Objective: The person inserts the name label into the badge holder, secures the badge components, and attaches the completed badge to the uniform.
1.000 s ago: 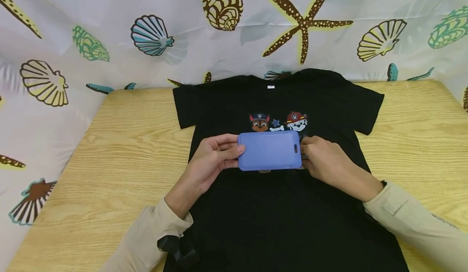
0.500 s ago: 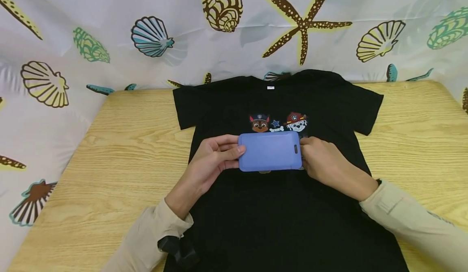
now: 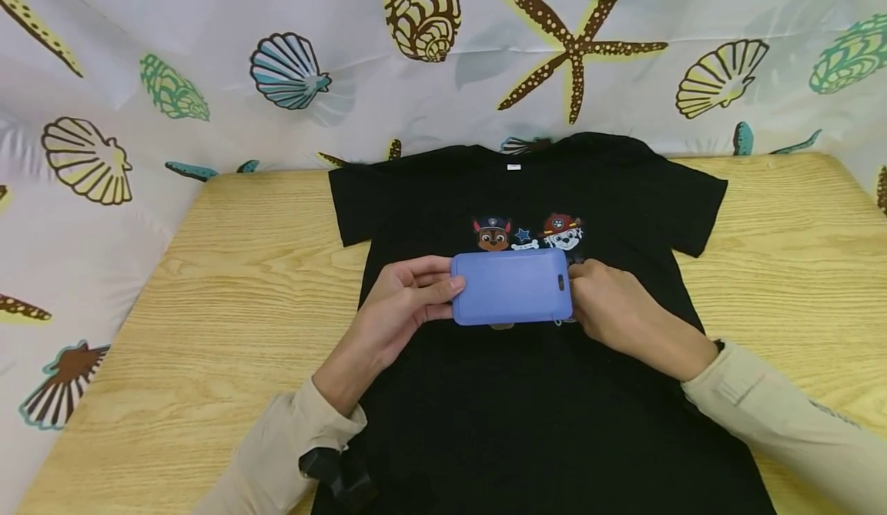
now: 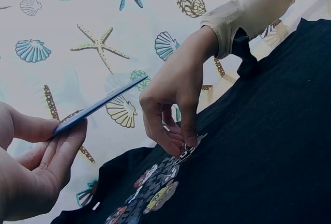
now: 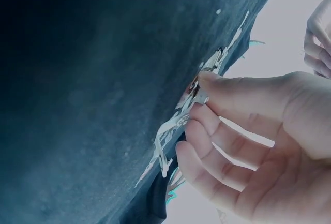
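Note:
A blue badge holder (image 3: 513, 287) with a dark slot near its right end is held above a black T-shirt (image 3: 527, 407). My left hand (image 3: 409, 292) pinches its left end between thumb and fingers; edge-on, the holder (image 4: 101, 105) looks thin in the left wrist view. Just past the slotted end, my right hand (image 3: 613, 303) reaches down to the shirt's printed chest. In the left wrist view its fingertips pinch a small shiny metal piece (image 4: 185, 154) at the print. The right wrist view shows this right hand (image 5: 248, 141) with the piece partly hidden; its exact kind is unclear.
The shirt lies spread on a wood-grain table (image 3: 256, 299), sleeves outward. Cartoon dog faces (image 3: 493, 233) show above the holder, which covers part of the print. Behind the table hangs a white curtain (image 3: 374, 107) with shells and starfish.
My right hand has shifted very slightly left. A small metal bit now shows below the holder's lower right corner. The left hand and badge holder are nearly still.

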